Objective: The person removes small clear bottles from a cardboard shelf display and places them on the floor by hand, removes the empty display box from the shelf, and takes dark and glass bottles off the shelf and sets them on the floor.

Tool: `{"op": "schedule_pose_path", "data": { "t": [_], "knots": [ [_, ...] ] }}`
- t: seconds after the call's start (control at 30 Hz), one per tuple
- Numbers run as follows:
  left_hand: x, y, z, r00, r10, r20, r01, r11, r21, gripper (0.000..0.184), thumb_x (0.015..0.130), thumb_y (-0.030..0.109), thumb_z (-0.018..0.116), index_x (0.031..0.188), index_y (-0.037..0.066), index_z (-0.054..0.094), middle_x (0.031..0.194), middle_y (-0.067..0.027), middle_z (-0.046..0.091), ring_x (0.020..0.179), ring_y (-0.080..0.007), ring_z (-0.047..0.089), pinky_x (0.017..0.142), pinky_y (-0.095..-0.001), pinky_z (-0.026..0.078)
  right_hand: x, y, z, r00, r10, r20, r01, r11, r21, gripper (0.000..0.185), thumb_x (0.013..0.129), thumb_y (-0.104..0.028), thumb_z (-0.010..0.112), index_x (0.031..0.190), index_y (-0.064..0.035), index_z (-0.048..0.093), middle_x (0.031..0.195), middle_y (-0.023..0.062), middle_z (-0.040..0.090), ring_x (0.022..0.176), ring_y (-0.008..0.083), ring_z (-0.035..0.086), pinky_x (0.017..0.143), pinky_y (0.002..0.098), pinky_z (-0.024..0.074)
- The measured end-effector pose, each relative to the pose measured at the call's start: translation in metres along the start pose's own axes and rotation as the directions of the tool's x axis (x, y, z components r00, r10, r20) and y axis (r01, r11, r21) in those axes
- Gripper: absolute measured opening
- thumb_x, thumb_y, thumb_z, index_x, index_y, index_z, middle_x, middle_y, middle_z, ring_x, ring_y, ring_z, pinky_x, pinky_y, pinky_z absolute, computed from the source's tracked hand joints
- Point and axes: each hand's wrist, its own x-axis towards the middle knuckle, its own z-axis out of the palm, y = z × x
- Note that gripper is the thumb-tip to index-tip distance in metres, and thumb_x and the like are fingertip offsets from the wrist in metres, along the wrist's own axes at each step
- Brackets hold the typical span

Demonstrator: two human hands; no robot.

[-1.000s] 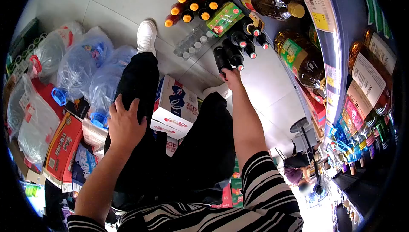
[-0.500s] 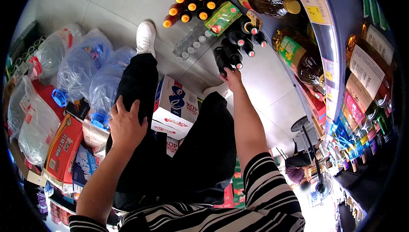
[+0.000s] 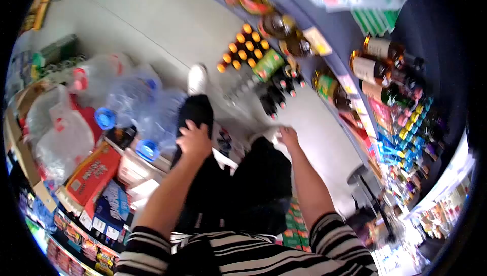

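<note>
My left hand (image 3: 195,140) rests on my left knee, its fingers spread over the black trouser leg (image 3: 197,111). My right hand (image 3: 288,137) is beside my right knee, near the white shoe there; its fingers are blurred and I cannot make out whether they hold anything. Dark bottles with red-marked caps (image 3: 274,98) stand on the floor beyond it, apart from the hand. Beside them are a green carton (image 3: 268,65), small clear bottles (image 3: 241,89) and a group of orange-capped bottles (image 3: 247,46).
Plastic-wrapped blue-capped jugs (image 3: 133,98), a white bag (image 3: 63,141) and a red box (image 3: 94,173) lie at the left. A shelf edge (image 3: 337,63) with oil bottles curves along the right. A white box (image 3: 225,141) sits between my legs. A stool (image 3: 359,174) stands lower right.
My right hand has let go of the dark bottle and drawn back to my knee. The view has shifted, showing more shelf, and is blurred. My left hand stays on the knee.
</note>
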Motion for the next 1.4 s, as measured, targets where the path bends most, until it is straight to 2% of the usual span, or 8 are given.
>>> {"op": "schedule_pose_path", "data": {
  "t": [0.17, 0.5, 0.87, 1.0, 1.03, 1.13, 1.2, 1.4],
  "knots": [
    [-0.016, -0.01, -0.005, 0.999, 0.005, 0.033, 0.004, 0.966, -0.26, 0.049, 0.082, 0.037, 0.052, 0.127, 0.019, 0.045, 0.143, -0.02, 0.023, 0.125, -0.0449, 0.031, 0.089, -0.0585, 0.036, -0.107, -0.034, 0.002, 0.977, -0.164, 0.139, 0.127, 0.962, 0.242, 0.03, 0.086, -0.028, 0.055, 0.101, -0.002, 0.058, 0.089, 0.0065, 0.06, 0.066, 0.017, 0.058, 0.055, 0.0265, 0.0494],
    [-0.066, -0.036, -0.015, 0.974, 0.164, -0.159, -0.222, 0.842, -0.491, 0.038, 0.079, 0.034, 0.05, 0.113, 0.019, 0.058, 0.12, -0.0124, 0.054, 0.114, -0.0325, 0.049, 0.092, -0.0463, 0.042, -0.202, -0.021, -0.031, 0.973, -0.231, -0.012, 0.221, 0.91, 0.35, 0.023, 0.084, -0.017, 0.053, 0.098, 0.002, 0.054, 0.084, 0.0139, 0.06, 0.066, 0.0207, 0.061, 0.056, 0.0303, 0.0527],
    [-0.109, -0.013, -0.04, 0.865, 0.478, -0.153, -0.5, 0.845, -0.188, 0.041, 0.076, 0.024, 0.049, 0.108, 0.001, 0.06, 0.11, -0.0191, 0.059, 0.106, -0.032, 0.055, 0.089, -0.0412, 0.043, -0.169, 0.092, -0.119, 0.972, -0.203, -0.116, 0.233, 0.803, 0.548, 0.023, 0.081, -0.016, 0.051, 0.098, -0.0014, 0.053, 0.088, 0.0189, 0.06, 0.068, 0.032, 0.062, 0.053, 0.0405, 0.0527],
    [-0.145, 0.003, -0.06, 0.747, 0.626, -0.225, -0.657, 0.746, -0.108, 0.04, 0.076, 0.025, 0.049, 0.106, 0.002, 0.061, 0.109, -0.0191, 0.06, 0.104, -0.033, 0.056, 0.088, -0.0413, 0.044, -0.19, 0.125, -0.114, 0.755, -0.619, -0.214, 0.653, 0.686, 0.321, 0.015, 0.085, -0.021, 0.054, 0.085, -0.0083, 0.063, 0.074, 0.0103, 0.062, 0.064, 0.0238, 0.059, 0.055, 0.0384, 0.0464],
    [-0.153, 0.007, -0.065, 0.727, 0.65, -0.222, -0.678, 0.73, -0.084, 0.04, 0.076, 0.025, 0.049, 0.106, 0.002, 0.061, 0.108, -0.0191, 0.06, 0.103, -0.0332, 0.056, 0.087, -0.0413, 0.044, -0.191, 0.124, -0.126, 0.439, -0.897, -0.048, 0.749, 0.395, -0.532, 0.021, 0.084, -0.032, 0.058, 0.081, -0.0115, 0.063, 0.08, 0.0132, 0.065, 0.071, 0.0306, 0.06, 0.064, 0.047, 0.046],
    [-0.164, 0.016, -0.069, 0.727, 0.661, -0.184, -0.674, 0.739, -0.012, 0.039, 0.077, 0.026, 0.05, 0.104, 0.002, 0.062, 0.108, -0.0192, 0.06, 0.101, -0.034, 0.056, 0.086, -0.0415, 0.044, -0.199, 0.128, -0.109, 0.778, -0.602, -0.179, 0.622, 0.778, 0.085, 0.018, 0.085, -0.024, 0.053, 0.073, -0.0114, 0.055, 0.065, 0.0049, 0.049, 0.056, 0.0191, 0.042, 0.051, 0.0374, 0.0342],
    [-0.148, 0.024, -0.057, 0.76, 0.632, -0.149, -0.636, 0.771, 0.026, 0.036, 0.077, 0.027, 0.05, 0.098, 0.001, 0.064, 0.103, -0.0193, 0.061, 0.096, -0.0352, 0.058, 0.083, -0.0424, 0.045, -0.212, 0.131, -0.095, 0.941, -0.331, -0.071, 0.323, 0.812, 0.486, 0.021, 0.086, -0.019, 0.049, 0.067, -0.0113, 0.05, 0.055, -0.0007, 0.038, 0.046, 0.0114, 0.03, 0.042, 0.0309, 0.0263],
    [-0.172, 0.017, -0.063, 0.691, 0.717, -0.092, -0.705, 0.696, 0.134, 0.039, 0.079, 0.031, 0.049, 0.094, -0.001, 0.064, 0.095, -0.0216, 0.063, 0.091, -0.036, 0.059, 0.079, -0.0428, 0.046, -0.165, 0.143, -0.079, 0.939, -0.29, -0.186, 0.34, 0.87, 0.358, 0.017, 0.079, -0.025, 0.055, 0.073, -0.0101, 0.056, 0.063, 0.0026, 0.046, 0.054, 0.0166, 0.038, 0.048, 0.0361, 0.032]
  ]
}}
